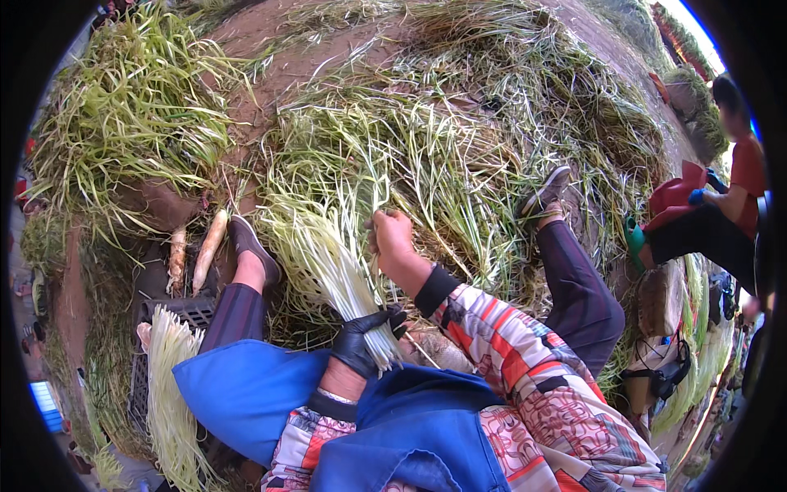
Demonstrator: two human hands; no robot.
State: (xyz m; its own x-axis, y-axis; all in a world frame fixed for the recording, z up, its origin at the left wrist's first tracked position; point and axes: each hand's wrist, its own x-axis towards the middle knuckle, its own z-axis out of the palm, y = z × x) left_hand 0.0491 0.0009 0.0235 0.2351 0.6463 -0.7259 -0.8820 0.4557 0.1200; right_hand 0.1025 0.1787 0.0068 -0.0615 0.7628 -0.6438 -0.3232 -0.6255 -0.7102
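My left hand (361,344), in a black glove, is closed round the white lower stalks of a bunch of garlic chives (332,254). The bunch slants up and away over my lap, its pale yellow-green leaves fanning out at the far end. My bare right hand (396,239) is beside the bunch on its right, fingers pinched on a few thin chive leaves at its edge. Under and beyond the bunch lies a broad heap of loose green and drying leaves (459,156). A blue apron (418,426) covers my lap.
At left, trimmed pale chives (174,385) lie over a dark plastic crate (184,313). Two long pale root-like pieces (211,250) stand near my left shoe (252,248). A tall leafy pile (131,115) is behind them. Another person in red (748,164) sits at far right.
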